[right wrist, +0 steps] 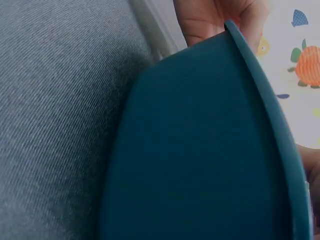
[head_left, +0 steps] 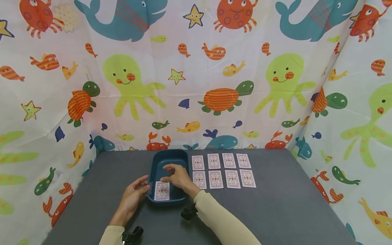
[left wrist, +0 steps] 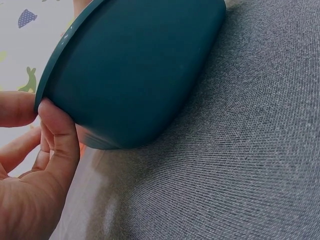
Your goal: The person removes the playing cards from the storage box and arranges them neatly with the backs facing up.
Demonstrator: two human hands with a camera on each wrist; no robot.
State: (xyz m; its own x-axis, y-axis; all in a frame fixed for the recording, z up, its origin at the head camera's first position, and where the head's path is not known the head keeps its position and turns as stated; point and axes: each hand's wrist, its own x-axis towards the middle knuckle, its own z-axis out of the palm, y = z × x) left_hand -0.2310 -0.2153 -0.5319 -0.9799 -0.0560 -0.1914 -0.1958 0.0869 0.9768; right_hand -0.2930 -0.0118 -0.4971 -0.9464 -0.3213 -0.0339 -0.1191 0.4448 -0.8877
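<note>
A dark teal plastic tray [head_left: 153, 170] stands on the grey table. My left hand [head_left: 134, 195] is at its left side, and in the left wrist view the thumb and fingers [left wrist: 59, 117] pinch the rim. Over the tray's inside reaches my right hand [head_left: 179, 177], its thumb and forefinger spread apart with nothing visible between them. Just below that thumb, a playing card [head_left: 162, 191] lies back up in the near left part of the tray. In the right wrist view the tray's outer wall [right wrist: 190, 145] hides most of the right hand.
Right of the tray, several playing cards [head_left: 215, 179] lie back up in two neat rows on the grey table [head_left: 275, 204]. A white curtain [head_left: 190, 136] printed with sea animals hangs behind the table and along its sides.
</note>
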